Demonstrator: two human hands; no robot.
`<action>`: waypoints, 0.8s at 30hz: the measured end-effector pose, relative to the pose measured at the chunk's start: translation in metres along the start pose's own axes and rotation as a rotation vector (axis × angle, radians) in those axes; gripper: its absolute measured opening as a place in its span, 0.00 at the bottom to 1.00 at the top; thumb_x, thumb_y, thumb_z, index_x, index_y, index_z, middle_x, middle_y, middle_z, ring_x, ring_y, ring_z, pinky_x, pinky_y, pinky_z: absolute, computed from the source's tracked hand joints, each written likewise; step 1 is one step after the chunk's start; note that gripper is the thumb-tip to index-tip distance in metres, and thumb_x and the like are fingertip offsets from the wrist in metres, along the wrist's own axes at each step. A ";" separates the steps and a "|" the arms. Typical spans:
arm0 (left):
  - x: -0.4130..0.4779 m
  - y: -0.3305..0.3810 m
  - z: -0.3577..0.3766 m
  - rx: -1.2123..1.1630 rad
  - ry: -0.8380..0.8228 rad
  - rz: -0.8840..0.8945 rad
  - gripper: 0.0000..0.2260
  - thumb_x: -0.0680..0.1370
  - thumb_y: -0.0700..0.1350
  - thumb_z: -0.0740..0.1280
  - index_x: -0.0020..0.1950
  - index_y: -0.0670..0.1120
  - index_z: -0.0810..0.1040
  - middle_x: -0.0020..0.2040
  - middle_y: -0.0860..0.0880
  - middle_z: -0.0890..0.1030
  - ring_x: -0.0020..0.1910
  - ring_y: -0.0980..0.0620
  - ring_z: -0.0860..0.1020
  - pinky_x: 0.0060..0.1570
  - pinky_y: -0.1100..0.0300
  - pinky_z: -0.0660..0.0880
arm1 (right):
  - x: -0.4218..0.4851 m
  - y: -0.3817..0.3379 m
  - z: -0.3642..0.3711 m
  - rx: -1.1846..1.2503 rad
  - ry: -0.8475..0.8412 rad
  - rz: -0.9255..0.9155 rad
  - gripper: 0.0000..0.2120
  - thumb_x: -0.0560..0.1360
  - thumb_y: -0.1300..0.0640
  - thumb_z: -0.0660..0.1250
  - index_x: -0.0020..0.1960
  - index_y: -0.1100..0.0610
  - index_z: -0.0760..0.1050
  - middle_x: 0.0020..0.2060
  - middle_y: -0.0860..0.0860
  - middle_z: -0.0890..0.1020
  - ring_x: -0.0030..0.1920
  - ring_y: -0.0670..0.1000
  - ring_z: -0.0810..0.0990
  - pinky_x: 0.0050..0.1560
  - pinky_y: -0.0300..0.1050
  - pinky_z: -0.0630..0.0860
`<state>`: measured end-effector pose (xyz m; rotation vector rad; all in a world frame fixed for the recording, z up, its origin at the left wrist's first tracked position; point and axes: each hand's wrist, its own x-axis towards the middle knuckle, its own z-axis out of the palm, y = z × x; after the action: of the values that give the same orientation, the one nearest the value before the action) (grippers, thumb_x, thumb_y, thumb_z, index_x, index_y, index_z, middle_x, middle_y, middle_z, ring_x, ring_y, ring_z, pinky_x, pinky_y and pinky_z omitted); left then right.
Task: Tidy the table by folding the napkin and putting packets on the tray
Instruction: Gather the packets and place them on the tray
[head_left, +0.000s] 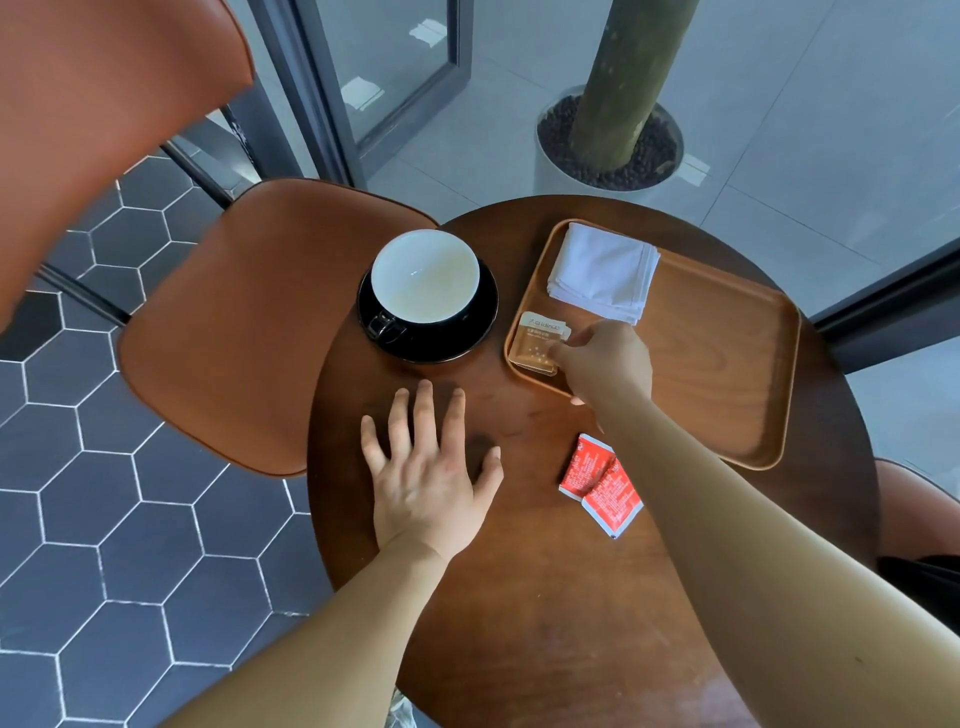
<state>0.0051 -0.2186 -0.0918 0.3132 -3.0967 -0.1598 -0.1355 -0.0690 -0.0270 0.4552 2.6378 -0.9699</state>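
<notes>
Setting the brown packet (537, 345) into the tray (727, 374) beside the folded napkin (602, 273), my right hand (608, 364) pinches it; my left hand (431, 467) rests splayed, empty. Withdrawing, my forearm could sweep the red packets (600, 483) beneath it off the table.

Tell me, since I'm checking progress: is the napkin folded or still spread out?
Folded. The white napkin lies as a compact square with stacked layered edges in the far corner of the wooden tray.

Right hand (608, 364) rests its fingers (563, 353) on a brown packet (537, 343) at the tray's (727, 364) near-left corner. Folded napkin (602, 270) occupies the far-left corner. Left hand (428, 478) lies flat on the surface (545, 597); two red packets (600, 483) lie beside the tray.
</notes>
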 end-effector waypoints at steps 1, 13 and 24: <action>0.000 0.000 0.000 0.000 0.001 0.001 0.32 0.77 0.66 0.53 0.75 0.50 0.67 0.76 0.41 0.67 0.76 0.39 0.62 0.71 0.33 0.57 | -0.001 0.001 0.001 0.007 0.005 -0.009 0.08 0.75 0.50 0.72 0.42 0.54 0.79 0.42 0.52 0.85 0.39 0.54 0.85 0.45 0.53 0.84; 0.000 0.000 0.001 0.002 0.004 0.000 0.32 0.78 0.66 0.53 0.76 0.50 0.67 0.76 0.42 0.66 0.76 0.39 0.62 0.72 0.34 0.56 | -0.007 0.013 -0.008 0.076 0.076 -0.051 0.07 0.74 0.50 0.72 0.48 0.53 0.80 0.40 0.46 0.82 0.42 0.51 0.83 0.45 0.51 0.84; 0.000 0.000 -0.001 0.009 -0.010 0.006 0.31 0.78 0.66 0.52 0.76 0.49 0.67 0.76 0.41 0.66 0.75 0.39 0.62 0.71 0.34 0.57 | -0.101 0.098 -0.041 0.042 0.173 -0.150 0.01 0.74 0.53 0.72 0.43 0.49 0.81 0.39 0.44 0.82 0.40 0.47 0.81 0.38 0.44 0.74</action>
<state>0.0047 -0.2187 -0.0906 0.3049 -3.1089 -0.1486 -0.0124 0.0092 -0.0151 0.3695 2.8462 -1.0772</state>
